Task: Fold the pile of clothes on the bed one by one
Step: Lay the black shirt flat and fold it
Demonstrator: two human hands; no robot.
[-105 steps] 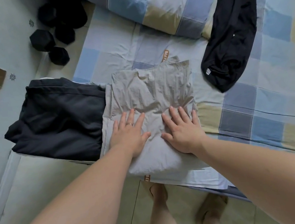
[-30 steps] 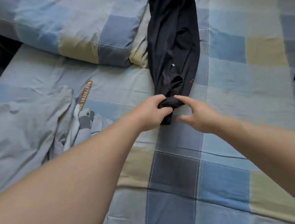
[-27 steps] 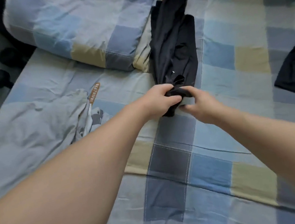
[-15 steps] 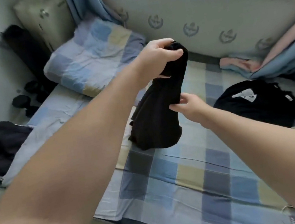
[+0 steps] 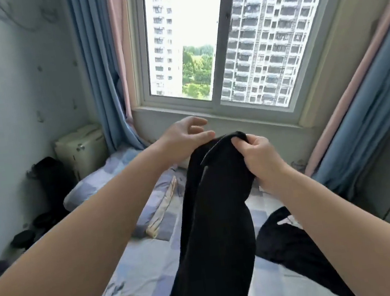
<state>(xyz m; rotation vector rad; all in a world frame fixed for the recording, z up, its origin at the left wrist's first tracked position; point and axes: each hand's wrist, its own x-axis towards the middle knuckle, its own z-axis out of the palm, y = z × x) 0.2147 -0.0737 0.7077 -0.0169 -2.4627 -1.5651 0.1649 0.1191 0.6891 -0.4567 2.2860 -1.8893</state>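
A long black garment hangs in the air over the checked bed sheet. My right hand grips its top edge, fingers curled round the fabric. My left hand is just left of that edge, fingers spread and relaxed, holding nothing. A second black garment with a white print lies on the bed at the right, partly behind my right forearm.
A checked pillow lies at the head of the bed on the left. Blue and pink curtains frame the window. A cream box and dark items stand by the left wall.
The black garment has been lifted higher off the bed. My right hand has taken hold of its top edge, and my left hand has let go and opened. The camera has tilted up toward the window.
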